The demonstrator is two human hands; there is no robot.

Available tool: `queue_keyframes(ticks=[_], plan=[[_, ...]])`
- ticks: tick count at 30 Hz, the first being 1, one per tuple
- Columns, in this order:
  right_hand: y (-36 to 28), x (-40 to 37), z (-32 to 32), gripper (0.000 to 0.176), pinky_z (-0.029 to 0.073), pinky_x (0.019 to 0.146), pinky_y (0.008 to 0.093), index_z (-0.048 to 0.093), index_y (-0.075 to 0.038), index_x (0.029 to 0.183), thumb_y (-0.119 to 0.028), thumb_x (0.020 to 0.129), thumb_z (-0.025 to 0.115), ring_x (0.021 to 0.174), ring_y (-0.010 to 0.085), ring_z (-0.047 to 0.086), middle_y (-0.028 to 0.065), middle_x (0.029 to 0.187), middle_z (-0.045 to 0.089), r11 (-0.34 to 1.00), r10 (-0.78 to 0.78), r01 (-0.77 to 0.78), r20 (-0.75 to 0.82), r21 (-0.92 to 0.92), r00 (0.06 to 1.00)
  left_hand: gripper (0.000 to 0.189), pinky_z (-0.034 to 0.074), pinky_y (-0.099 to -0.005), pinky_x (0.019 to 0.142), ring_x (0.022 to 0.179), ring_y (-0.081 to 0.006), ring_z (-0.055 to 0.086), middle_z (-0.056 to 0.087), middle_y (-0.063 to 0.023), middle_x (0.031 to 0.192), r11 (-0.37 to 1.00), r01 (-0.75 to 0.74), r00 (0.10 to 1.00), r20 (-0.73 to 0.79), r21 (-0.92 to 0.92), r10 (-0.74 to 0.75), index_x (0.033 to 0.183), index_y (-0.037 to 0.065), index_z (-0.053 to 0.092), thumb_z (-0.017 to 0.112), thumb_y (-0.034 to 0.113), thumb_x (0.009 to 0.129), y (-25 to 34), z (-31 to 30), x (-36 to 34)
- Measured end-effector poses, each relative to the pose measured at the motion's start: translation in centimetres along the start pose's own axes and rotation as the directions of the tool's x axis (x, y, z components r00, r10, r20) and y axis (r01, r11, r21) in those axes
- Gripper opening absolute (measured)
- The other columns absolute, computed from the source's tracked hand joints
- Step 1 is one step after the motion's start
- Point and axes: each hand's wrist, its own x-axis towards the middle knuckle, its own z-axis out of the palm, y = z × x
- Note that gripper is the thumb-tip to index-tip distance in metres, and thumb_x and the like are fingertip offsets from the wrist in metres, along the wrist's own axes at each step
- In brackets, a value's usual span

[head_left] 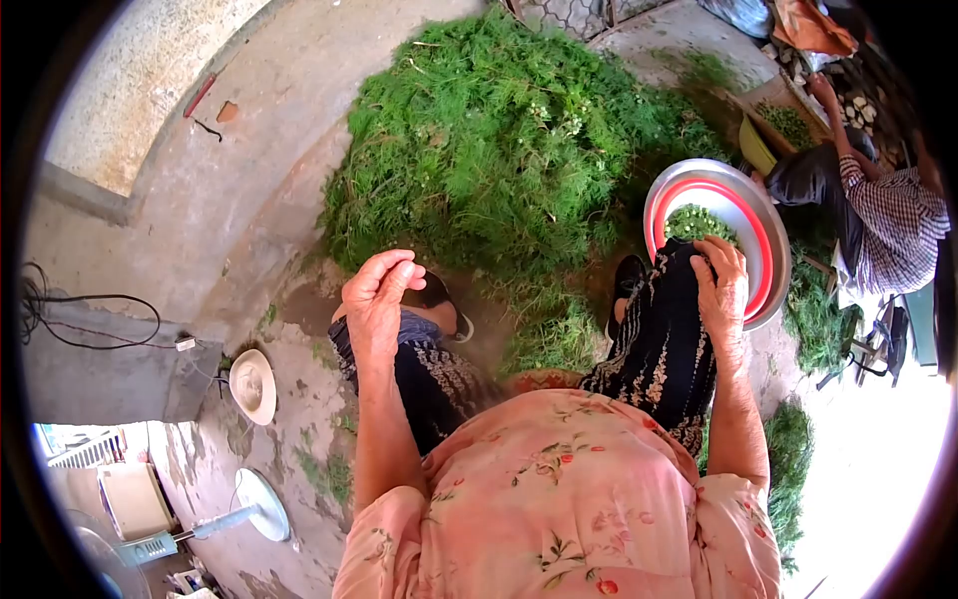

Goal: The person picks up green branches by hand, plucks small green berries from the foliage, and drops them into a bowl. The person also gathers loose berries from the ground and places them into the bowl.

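My left hand [374,304] is raised above my left knee, thumb and fingers drawn together in a pinch. Whatever may be between them is too small to make out. My right hand [723,285] is at my right knee, in front of the near side of a metal basin [779,245]. Its fingers curl inward toward the thumb, and their contents cannot be made out. Inside the basin is a white bowl with a red band [763,262], holding small green pieces [699,222]. A large heap of feathery green plants [489,150] lies on the ground before my feet.
At right a seated person [893,225] in a checked shirt is beside a container of green pieces [785,125]. A straw-coloured hat [252,386], a standing fan [261,506] and black cable [90,298] are at left. A red-handled tool [201,95] lies farther up.
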Motion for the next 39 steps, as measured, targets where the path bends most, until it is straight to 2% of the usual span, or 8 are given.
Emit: queue_keyframes(ticks=[7, 15, 21, 22, 29, 34, 37, 39], plan=[[0.2, -0.3, -0.1, 0.019, 0.039, 0.088, 0.0377, 0.062, -0.002, 0.094, -0.012, 0.078, 0.059, 0.100, 0.0304, 0.051, 0.0124, 0.102, 0.058, 1.000, 0.004, -0.004, -0.023, -0.001, 1.000, 0.015, 0.049, -0.0235, 0.061, 0.065, -0.0131, 0.059, 0.063, -0.0099, 0.077, 0.999, 0.041, 0.999, -0.023, -0.017, -0.041, 0.095, -0.004, 0.061, 0.059, 0.004, 0.082, -0.9, -0.6, -0.2], [0.0, -0.4, 0.0, 0.019, 0.039, 0.087, 0.0378, 0.062, -0.002, 0.093, -0.012, 0.078, 0.058, 0.099, 0.0309, 0.051, 0.0135, 0.102, 0.058, 1.000, -0.018, 0.018, -0.017, 0.010, 1.000, 0.016, 0.050, -0.0259, 0.061, 0.064, -0.0153, 0.060, 0.063, -0.0097, 0.076, 0.996, 0.066, 0.997, -0.026, -0.052, -0.068, 0.095, -0.003, 0.061, 0.060, 0.007, 0.082, -1.4, -0.2, -0.7], [-0.5, 0.0, 0.1, 0.021, 0.038, 0.090, 0.0363, 0.061, -0.001, 0.098, -0.013, 0.080, 0.058, 0.104, 0.0294, 0.049, 0.0138, 0.108, 0.056, 0.999, 0.017, -0.019, 0.063, 0.034, 0.998, 0.015, 0.049, -0.0255, 0.061, 0.063, -0.0156, 0.059, 0.063, -0.0093, 0.076, 0.988, 0.114, 0.992, -0.042, -0.108, -0.119, 0.095, -0.003, 0.061, 0.059, 0.006, 0.082, -1.6, 0.7, -0.6], [-0.6, 0.1, 0.3, 0.020, 0.039, 0.088, 0.0383, 0.062, -0.002, 0.094, -0.012, 0.077, 0.059, 0.099, 0.0311, 0.051, 0.0135, 0.102, 0.059, 0.999, -0.006, 0.006, 0.008, 0.035, 1.000, 0.015, 0.049, -0.0255, 0.061, 0.063, -0.0156, 0.059, 0.063, -0.0093, 0.076, 0.987, 0.114, 0.992, -0.046, -0.112, -0.120, 0.095, -0.003, 0.061, 0.059, 0.006, 0.083, -1.4, 1.0, -0.4], [-1.0, -0.2, 0.2, 0.021, 0.038, 0.087, 0.0394, 0.062, -0.002, 0.094, -0.013, 0.076, 0.060, 0.100, 0.0316, 0.050, 0.0129, 0.103, 0.057, 0.998, -0.009, 0.010, 0.018, -0.056, 1.000, 0.015, 0.050, -0.0264, 0.061, 0.065, -0.0153, 0.059, 0.062, -0.0082, 0.076, 0.947, 0.132, 0.987, -0.052, -0.294, -0.154, 0.095, -0.002, 0.061, 0.058, 0.007, 0.084, -0.8, 1.7, 2.1], [-5.9, 0.7, 0.3, 0.020, 0.040, 0.086, 0.0392, 0.062, -0.004, 0.092, -0.010, 0.073, 0.063, 0.098, 0.0316, 0.051, 0.0132, 0.101, 0.057, 0.996, -0.063, 0.061, -0.020, -0.065, 0.998, 0.015, 0.050, -0.0249, 0.057, 0.061, -0.0142, 0.058, 0.062, -0.0082, 0.074, 0.842, 0.206, 0.938, -0.145, -0.498, -0.315, 0.097, 0.001, 0.060, 0.058, 0.008, 0.084, -1.2, 2.0, 5.2], [-8.9, 2.0, 2.0, 0.017, 0.043, 0.082, 0.0347, 0.063, -0.002, 0.089, -0.006, 0.073, 0.063, 0.092, 0.0304, 0.055, 0.0137, 0.098, 0.059, 0.989, 0.008, -0.019, 0.074, 0.145, 0.997, 0.015, 0.049, -0.0250, 0.056, 0.060, -0.0137, 0.058, 0.062, -0.0074, 0.074, 0.756, 0.261, 0.891, -0.152, -0.600, -0.428, 0.097, 0.002, 0.060, 0.059, 0.009, 0.084, -1.3, 2.6, 7.6], [-7.8, 2.7, 5.7, 0.015, 0.045, 0.077, 0.0329, 0.063, -0.001, 0.087, -0.005, 0.073, 0.062, 0.086, 0.0301, 0.057, 0.0146, 0.091, 0.061, 0.957, -0.033, -0.004, 0.120, 0.289, 0.992, 0.016, 0.049, -0.0259, 0.056, 0.057, -0.0124, 0.056, 0.061, -0.0057, 0.074, 0.726, 0.296, 0.871, -0.136, -0.620, -0.471, 0.096, 0.005, 0.059, 0.061, 0.014, 0.083, -1.7, 3.3, 9.6]])
